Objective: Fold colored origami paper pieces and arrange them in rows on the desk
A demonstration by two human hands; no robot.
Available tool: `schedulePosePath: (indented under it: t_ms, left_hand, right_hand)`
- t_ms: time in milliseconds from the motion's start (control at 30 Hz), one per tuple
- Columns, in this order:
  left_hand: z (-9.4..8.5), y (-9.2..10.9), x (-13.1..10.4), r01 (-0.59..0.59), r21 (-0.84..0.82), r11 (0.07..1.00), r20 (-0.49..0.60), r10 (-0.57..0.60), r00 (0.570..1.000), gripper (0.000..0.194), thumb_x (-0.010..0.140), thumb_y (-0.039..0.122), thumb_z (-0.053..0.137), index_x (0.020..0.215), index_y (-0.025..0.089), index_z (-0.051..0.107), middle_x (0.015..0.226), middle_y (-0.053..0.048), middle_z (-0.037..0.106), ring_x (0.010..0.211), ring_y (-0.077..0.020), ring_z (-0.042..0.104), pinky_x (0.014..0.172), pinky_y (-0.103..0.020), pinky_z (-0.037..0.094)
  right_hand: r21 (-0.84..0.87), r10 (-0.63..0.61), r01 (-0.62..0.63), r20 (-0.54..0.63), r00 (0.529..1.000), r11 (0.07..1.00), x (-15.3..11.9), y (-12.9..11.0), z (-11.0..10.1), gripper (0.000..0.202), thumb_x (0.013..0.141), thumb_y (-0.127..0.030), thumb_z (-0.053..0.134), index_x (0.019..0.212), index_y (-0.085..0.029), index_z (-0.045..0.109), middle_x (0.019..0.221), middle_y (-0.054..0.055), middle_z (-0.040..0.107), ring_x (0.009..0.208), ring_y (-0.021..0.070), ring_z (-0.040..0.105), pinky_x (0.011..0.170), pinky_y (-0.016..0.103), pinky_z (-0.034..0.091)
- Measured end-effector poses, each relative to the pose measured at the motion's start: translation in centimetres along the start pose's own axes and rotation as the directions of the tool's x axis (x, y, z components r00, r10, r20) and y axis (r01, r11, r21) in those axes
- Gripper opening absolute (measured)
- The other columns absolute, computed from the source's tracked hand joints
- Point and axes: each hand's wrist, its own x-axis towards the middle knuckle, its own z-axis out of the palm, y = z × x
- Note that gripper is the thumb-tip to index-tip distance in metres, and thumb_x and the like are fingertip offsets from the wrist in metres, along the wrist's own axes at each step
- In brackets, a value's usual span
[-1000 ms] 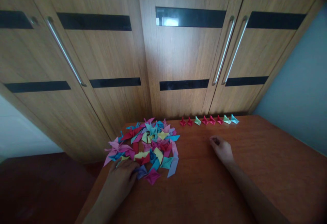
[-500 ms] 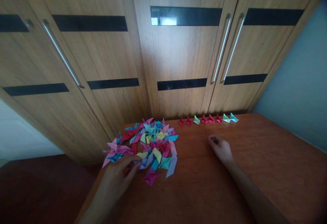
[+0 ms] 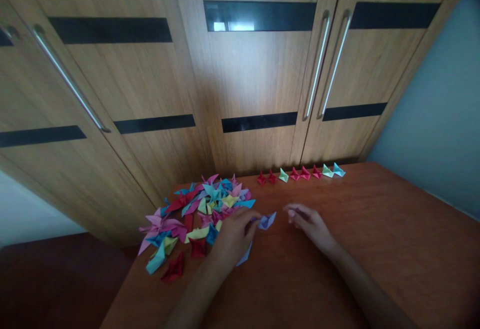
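A purple folded paper piece (image 3: 267, 221) is pinched in the fingertips of my left hand (image 3: 238, 234), over the right side of a pile of colourful folded papers (image 3: 215, 196). To its right, my right hand (image 3: 309, 224) hovers over the table with its fingers bent and a small gap between thumb and fingers; it holds nothing. Two dark red pieces, one (image 3: 173, 268) nearer the front edge and one (image 3: 197, 247) beside my left wrist, lie at the pile's near side. Part of the pile is hidden behind my left hand.
A row of several small folded papers, red, pale green and light blue (image 3: 305, 173), stands along the back edge of the brown table (image 3: 393, 229). Behind it rises a wooden wardrobe (image 3: 258, 79) with metal handles. A pale wall is at the right.
My left hand has moved right, lifting the purple piece off the pile. My right hand has shifted left towards it, and its fingers have parted. The view has turned slightly.
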Motion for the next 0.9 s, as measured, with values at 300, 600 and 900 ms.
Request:
schedulePosePath:
  t_ms: [300, 600, 900]
  left_hand:
    - [3.1, -0.1, -0.5, -0.008, -0.113, 0.994, -0.03, 0.004, 1.0, 0.021, 0.083, 0.007, 0.052, 0.094, 0.021, 0.064, 0.09, -0.003, 0.065, 0.083, -0.0141, 0.062, 0.076, -0.025, 0.049]
    - [2.7, 0.8, -2.5, 0.121, -0.131, 0.984, -0.033, -0.126, 0.992, 0.037, 0.085, 0.013, 0.05, 0.119, 0.025, 0.053, 0.105, -0.005, 0.065, 0.088, -0.0162, 0.063, 0.08, -0.03, 0.053]
    - [2.0, 2.1, -4.8, 0.163, -0.166, 0.973, 0.128, -0.143, 0.981, 0.027, 0.087, 0.015, 0.049, 0.108, 0.028, 0.06, 0.103, -0.004, 0.065, 0.091, -0.0158, 0.063, 0.08, -0.026, 0.053]
  right_hand:
    - [-0.032, -0.045, 0.048, 0.08, 0.996, 0.998, -0.4, -0.3, 2.3, 0.021, 0.081, -0.04, 0.06, 0.086, -0.02, 0.064, 0.072, 0.0, 0.059, 0.065, 0.0113, 0.053, 0.06, 0.022, 0.043]
    - [-0.129, -0.021, 0.0, -0.163, 0.986, 0.992, 0.6, -0.8, -3.8, 0.028, 0.077, -0.048, 0.061, 0.079, -0.02, 0.062, 0.081, 0.004, 0.064, 0.075, 0.017, 0.058, 0.07, 0.028, 0.046]
    - [-0.37, -0.08, -0.523, -0.866, 0.494, 0.768, 4.8, 6.9, -23.1, 0.027, 0.071, -0.035, 0.065, 0.089, -0.014, 0.067, 0.078, 0.008, 0.065, 0.067, 0.0149, 0.053, 0.065, 0.028, 0.037]
